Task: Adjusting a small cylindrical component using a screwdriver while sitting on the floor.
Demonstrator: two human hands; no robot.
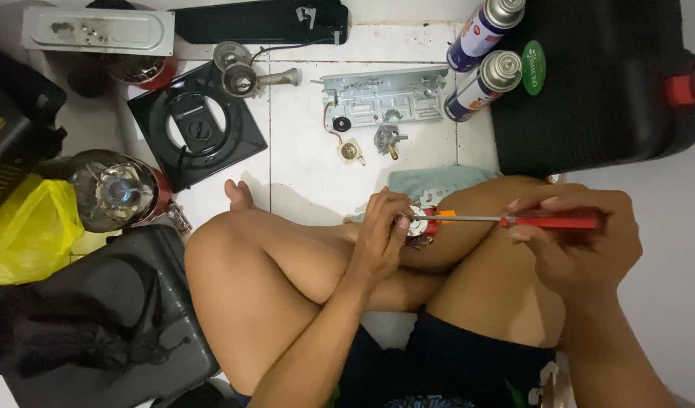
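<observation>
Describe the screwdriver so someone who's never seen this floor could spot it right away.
Start at the big black case at the upper right, then drop down to the person's bent knees. The screwdriver lies level there, its handle in the right hand and its tip at a small part in the left hand. Its red handle and thin metal shaft set it apart.

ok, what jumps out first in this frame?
At centre, the left hand pinches a small metal part with red and orange bits over crossed bare legs, while the right hand holds a red-handled screwdriver to it. Above, two purple-and-white gas canisters lie beside a black plastic case.
</observation>
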